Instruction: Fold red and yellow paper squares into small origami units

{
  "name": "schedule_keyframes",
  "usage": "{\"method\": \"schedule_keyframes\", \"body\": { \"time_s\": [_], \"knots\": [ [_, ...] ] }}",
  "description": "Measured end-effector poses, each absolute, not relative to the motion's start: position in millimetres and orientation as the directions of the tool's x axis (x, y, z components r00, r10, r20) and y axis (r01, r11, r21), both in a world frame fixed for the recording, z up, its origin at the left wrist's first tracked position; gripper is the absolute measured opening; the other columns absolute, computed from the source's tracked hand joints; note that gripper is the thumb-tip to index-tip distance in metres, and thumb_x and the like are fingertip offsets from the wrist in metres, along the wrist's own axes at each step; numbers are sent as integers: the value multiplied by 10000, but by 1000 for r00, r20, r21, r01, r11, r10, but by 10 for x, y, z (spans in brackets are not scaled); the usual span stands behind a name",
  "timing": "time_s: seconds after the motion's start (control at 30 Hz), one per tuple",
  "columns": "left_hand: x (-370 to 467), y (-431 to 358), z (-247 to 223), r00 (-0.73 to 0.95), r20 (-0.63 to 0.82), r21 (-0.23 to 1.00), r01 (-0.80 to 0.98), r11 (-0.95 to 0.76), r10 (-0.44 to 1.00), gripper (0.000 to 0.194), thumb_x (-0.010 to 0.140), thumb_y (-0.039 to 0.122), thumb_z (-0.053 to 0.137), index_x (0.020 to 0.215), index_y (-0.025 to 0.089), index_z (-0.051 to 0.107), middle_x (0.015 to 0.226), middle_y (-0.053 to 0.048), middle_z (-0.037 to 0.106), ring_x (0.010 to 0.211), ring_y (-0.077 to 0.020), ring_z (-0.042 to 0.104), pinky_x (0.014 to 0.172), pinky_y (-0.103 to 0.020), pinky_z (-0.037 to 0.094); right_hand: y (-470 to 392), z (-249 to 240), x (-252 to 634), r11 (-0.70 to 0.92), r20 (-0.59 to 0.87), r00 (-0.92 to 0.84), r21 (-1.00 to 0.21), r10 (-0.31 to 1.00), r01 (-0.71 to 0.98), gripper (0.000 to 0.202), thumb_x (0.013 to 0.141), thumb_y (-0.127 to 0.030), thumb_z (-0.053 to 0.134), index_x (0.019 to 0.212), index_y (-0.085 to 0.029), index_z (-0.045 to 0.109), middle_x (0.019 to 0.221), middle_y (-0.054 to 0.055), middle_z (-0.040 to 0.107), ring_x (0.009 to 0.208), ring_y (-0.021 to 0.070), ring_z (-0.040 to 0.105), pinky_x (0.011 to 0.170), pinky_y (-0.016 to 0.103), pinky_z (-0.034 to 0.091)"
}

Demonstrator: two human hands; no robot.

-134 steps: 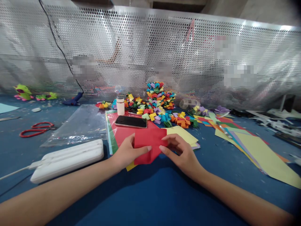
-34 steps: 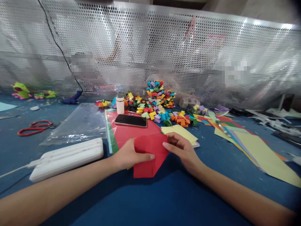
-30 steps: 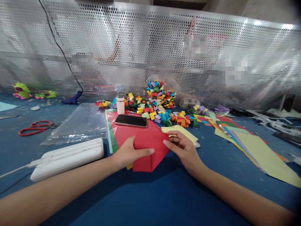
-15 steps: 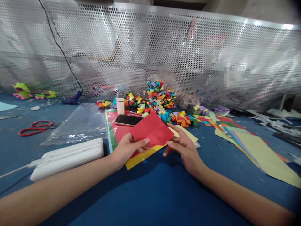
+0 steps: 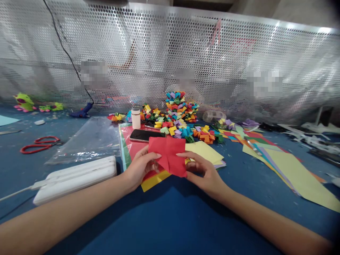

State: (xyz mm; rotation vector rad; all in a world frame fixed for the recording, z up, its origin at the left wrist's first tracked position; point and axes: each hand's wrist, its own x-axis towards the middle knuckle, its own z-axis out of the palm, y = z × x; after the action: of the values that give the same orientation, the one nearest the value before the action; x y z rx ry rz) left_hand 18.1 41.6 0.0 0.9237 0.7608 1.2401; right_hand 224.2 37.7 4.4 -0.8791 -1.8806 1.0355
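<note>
A square sheet of red paper (image 5: 174, 154) with crossing creases is held up above the table between both hands. My left hand (image 5: 140, 167) grips its left edge, thumb on the front face and the other fingers partly hidden behind. At the right edge, my right hand (image 5: 206, 173) pinches the sheet, with one fingertip on its face and the thumb near the lower right corner. Behind the red sheet lie a yellow sheet (image 5: 152, 182) and a black phone (image 5: 145, 135) on larger coloured sheets. Pale yellow papers (image 5: 205, 151) lie just beyond my right hand.
A white power bank (image 5: 77, 179) with a cable and red-handled scissors (image 5: 39, 144) lie at left, near a clear plastic bag (image 5: 87, 140). Folded paper pieces (image 5: 176, 106) are stacked before a perforated metal screen (image 5: 148, 53). Coloured paper strips (image 5: 297, 170) lie at right.
The red paper has turned from a slanted position to nearly square-on and come slightly lower, showing its creases. My right hand has closed onto its right edge; my left hand still holds it.
</note>
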Motion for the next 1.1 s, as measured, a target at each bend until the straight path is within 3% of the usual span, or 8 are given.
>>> {"method": "schedule_keyframes", "body": {
  "time_s": [0.2,0.33,0.5,0.7,0.8,0.97,1.1],
  "knots": [
    [196,410,5,174,-3,902,-425,78,985,179,699,176,696,819,144,568,625,26,611,445,-51,507,472,-172,466,452,-10,2256,332,233,-481,-934,845,131,164,756,-241,645,899,-203,714,624,-6,613,463,112,607,483,248,483],
    [214,405,22,149,-21,906,-415,81,989,313,759,232,690,1019,149,537,635,25,614,474,-62,550,523,-181,502,445,33,2246,401,322,-397,-907,860,132,168,733,-198,629,856,-215,743,657,-7,590,445,97,599,446,227,462],
    [221,377,49,137,14,900,-433,48,990,600,784,197,669,1320,291,417,824,18,632,701,-114,640,653,-249,559,467,71,2246,437,381,-263,-876,886,203,204,728,-188,612,879,-220,746,712,9,594,486,99,594,500,262,488],
    [196,393,-11,274,0,962,-262,74,962,286,785,207,658,1068,200,691,810,6,644,706,-83,586,732,-218,519,470,17,2232,401,339,-314,-902,887,161,171,716,-184,639,847,-229,739,931,56,641,613,119,620,547,259,518],
    [192,401,-23,275,-3,973,-219,65,961,348,783,215,662,1131,198,661,854,3,663,697,-77,578,763,-236,503,461,9,2237,363,296,-361,-922,884,134,151,686,-162,659,803,-221,733,902,40,623,639,122,625,573,252,523],
    [191,385,-21,303,-18,992,-115,56,953,487,785,207,668,1261,199,565,640,44,626,594,-60,557,652,-187,460,445,49,2260,356,280,-396,-925,874,132,95,698,-223,676,778,-206,724,783,13,593,607,118,634,591,248,519],
    [197,370,-14,344,10,990,-133,38,939,527,749,172,687,1260,167,558,701,33,659,609,-62,567,652,-186,467,436,70,2255,371,289,-363,-910,886,182,134,718,-319,694,776,-200,711,685,5,609,584,131,637,571,247,510]
  ]
}}
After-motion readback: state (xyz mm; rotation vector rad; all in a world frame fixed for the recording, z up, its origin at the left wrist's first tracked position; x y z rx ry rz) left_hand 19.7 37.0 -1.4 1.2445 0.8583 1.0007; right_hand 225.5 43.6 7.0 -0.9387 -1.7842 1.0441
